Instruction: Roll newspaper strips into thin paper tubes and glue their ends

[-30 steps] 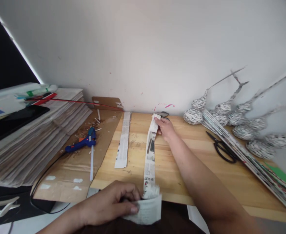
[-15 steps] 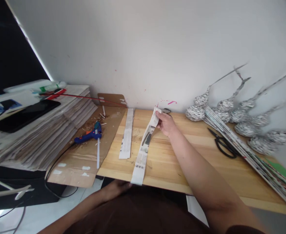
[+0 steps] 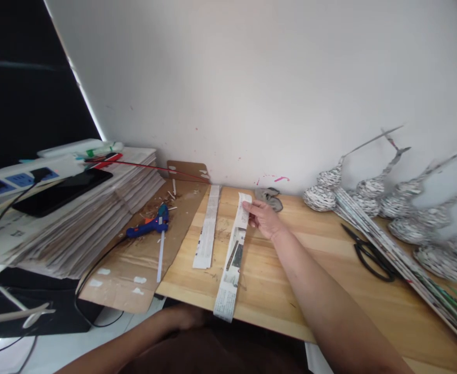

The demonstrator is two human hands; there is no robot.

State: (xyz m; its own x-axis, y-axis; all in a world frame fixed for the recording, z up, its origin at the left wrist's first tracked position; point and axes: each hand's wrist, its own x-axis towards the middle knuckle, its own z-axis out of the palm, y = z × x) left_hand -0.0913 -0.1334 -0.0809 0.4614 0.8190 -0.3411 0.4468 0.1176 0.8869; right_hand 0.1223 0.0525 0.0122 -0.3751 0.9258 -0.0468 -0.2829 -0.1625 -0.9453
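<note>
My right hand [image 3: 264, 217] pinches the far end of a long newspaper strip [image 3: 233, 265] between thumb and fingers. The strip slants toward me, and its near end hangs just over the table's front edge. Below that edge, close to my body, is my left hand [image 3: 191, 315]; it is in shadow and its fingers are hidden. A second folded paper strip [image 3: 207, 228] lies flat to the left of the held one. Behind my right hand, a crumpled grey cloth [image 3: 269, 199] rests near the wall.
On the left, a blue glue gun [image 3: 150, 224] lies on cardboard [image 3: 115, 293] beside a newspaper stack [image 3: 107, 218] bearing a phone [image 3: 63, 192] and power strip [image 3: 26, 176]. To the right are black scissors [image 3: 372, 257], rolled paper sticks [image 3: 403, 270] and several woven paper gourds [image 3: 320, 198].
My view has shifted, so the scene sits lower and slightly right. My left hand has drawn away from the strip's near end. The right hand still pinches the far end.
</note>
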